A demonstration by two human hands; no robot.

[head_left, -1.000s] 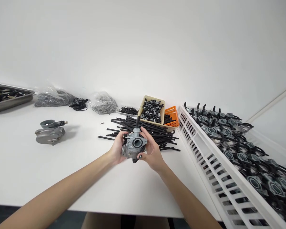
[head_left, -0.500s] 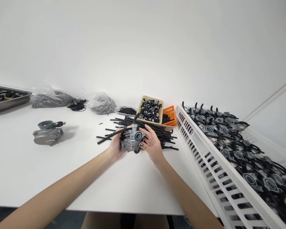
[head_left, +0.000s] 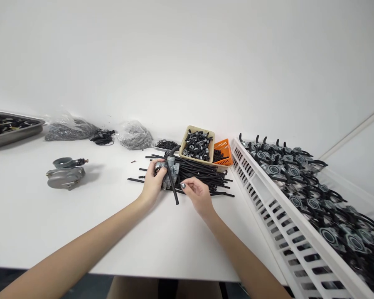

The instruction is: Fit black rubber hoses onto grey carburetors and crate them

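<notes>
A grey metal carburetor (head_left: 175,167) is gripped by my left hand (head_left: 152,180), whose fingers wrap around its left side. A black rubber hose (head_left: 173,189) hangs across the front of the carburetor, its free end pointing down toward me. Just right of the carburetor is my right hand (head_left: 199,195), its thumb and curled fingers pinched together. Whatever lies between those fingertips is too small to make out. Behind both hands lies a pile of black hoses (head_left: 202,172) on the white table (head_left: 137,245).
Carburetors with hoses fill a white slotted crate (head_left: 268,199) at right. Behind the pile stand a cream basket (head_left: 181,150) of black fittings and an orange basket (head_left: 226,150). Another carburetor (head_left: 65,177) lies at left. Bags of small parts (head_left: 134,136) and a metal tray (head_left: 25,132) line the wall.
The carburetor has turned in my left hand, so its round opening no longer faces me and the hose swings down in front. My right hand has let go of the body and drawn slightly away.
</notes>
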